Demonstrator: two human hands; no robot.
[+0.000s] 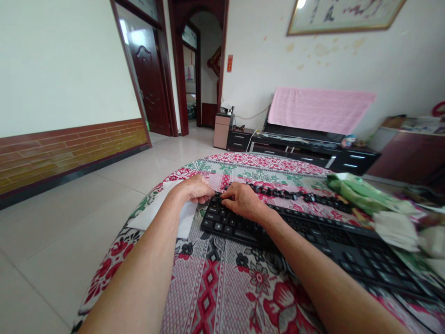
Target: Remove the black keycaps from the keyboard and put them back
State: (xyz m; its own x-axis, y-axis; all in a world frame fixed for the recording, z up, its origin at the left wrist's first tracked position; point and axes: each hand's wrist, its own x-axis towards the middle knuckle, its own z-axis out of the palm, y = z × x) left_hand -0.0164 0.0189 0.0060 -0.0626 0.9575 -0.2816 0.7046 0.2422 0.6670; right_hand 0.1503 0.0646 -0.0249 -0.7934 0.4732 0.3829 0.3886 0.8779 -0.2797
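Note:
A long black keyboard (224,227) lies slantwise across the patterned tablecloth. At its far left corner is my left hand (197,189), its fingers curled together and fingertips touching the corner; whether anything small is between them is hidden. My right hand (243,199) is over the upper left keys, thumb and fingers bent in a pinch at the key row. What those fingertips hold cannot be made out. Behind the keyboard runs a row of loose black keycaps (278,192), partly covered by my right hand. White paper (156,211) lies beneath and beside my left hand.
The round table has a red, green and grey cloth (208,297). To the right lie a green plastic bag (368,192), folded tissue (396,229) and a cable (410,311). Beyond stand a black TV cabinet (358,160) and a screen under a pink towel (320,109).

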